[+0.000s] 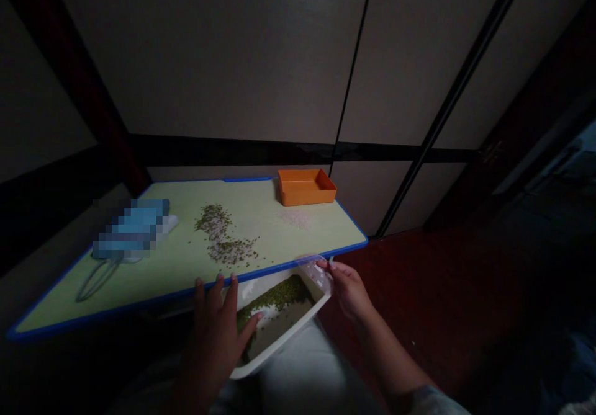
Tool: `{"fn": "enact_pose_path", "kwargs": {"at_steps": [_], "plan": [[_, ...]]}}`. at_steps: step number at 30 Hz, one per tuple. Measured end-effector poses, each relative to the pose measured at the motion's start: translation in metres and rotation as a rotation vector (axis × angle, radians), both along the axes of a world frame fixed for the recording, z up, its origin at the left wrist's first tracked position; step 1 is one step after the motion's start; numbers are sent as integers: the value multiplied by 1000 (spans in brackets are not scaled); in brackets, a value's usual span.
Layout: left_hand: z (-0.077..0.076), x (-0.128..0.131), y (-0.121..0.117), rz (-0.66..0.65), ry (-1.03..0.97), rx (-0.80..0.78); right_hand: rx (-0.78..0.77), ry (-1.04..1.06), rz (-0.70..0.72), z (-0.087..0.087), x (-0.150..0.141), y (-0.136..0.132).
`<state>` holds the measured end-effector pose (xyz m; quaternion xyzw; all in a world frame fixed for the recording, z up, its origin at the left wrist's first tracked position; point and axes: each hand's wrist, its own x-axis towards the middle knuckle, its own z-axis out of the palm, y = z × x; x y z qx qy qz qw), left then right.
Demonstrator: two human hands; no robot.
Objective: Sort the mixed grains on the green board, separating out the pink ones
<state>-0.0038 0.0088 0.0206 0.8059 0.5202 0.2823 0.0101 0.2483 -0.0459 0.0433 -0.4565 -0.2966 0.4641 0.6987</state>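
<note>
A white plastic tub (274, 348) sits tilted on my lap, against the table's front edge. Small green beans (284, 292) are banked along its far side. My left hand (216, 312) lies over the tub's left end, fingers spread towards the table edge and thumb inside the tub. At the right corner, my right hand (348, 283) pinches a clear plastic scoop-like piece (316, 269), its exact kind unclear. Green beans mixed with pale grains (218, 235) lie scattered on the table (167, 285).
An orange open box (305, 196) stands at the table's back right, with a thin patch of pale grains (297, 219) before it. To the left lies a blurred blue device (135, 226) with a looped strap (97, 278). Cabinet panels (242, 61) rise behind the table.
</note>
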Motion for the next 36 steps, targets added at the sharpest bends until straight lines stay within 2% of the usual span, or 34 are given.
{"fn": "enact_pose_path", "kwargs": {"at_steps": [4,8,13,19,28,31,33,36], "plan": [[2,-2,3,-12,-189,-12,-1,8,-15,2,-10,7],[10,-1,5,78,-434,-151,-8,-96,-22,-4,-15,11],[14,0,8,152,-497,-213,27,-274,-75,-16,-23,12],[8,-2,8,138,-472,-245,39,-377,-104,-22,-28,1],[-2,8,-20,135,-428,-173,45,-452,-49,-24,-16,-47],[-4,14,-31,108,-290,-124,17,-464,-28,-20,-10,-60],[-4,16,-36,108,-169,-135,0,-480,-28,-17,-8,-65],[-4,18,-38,123,-98,-176,-17,-529,-46,-13,-6,-68]]}}
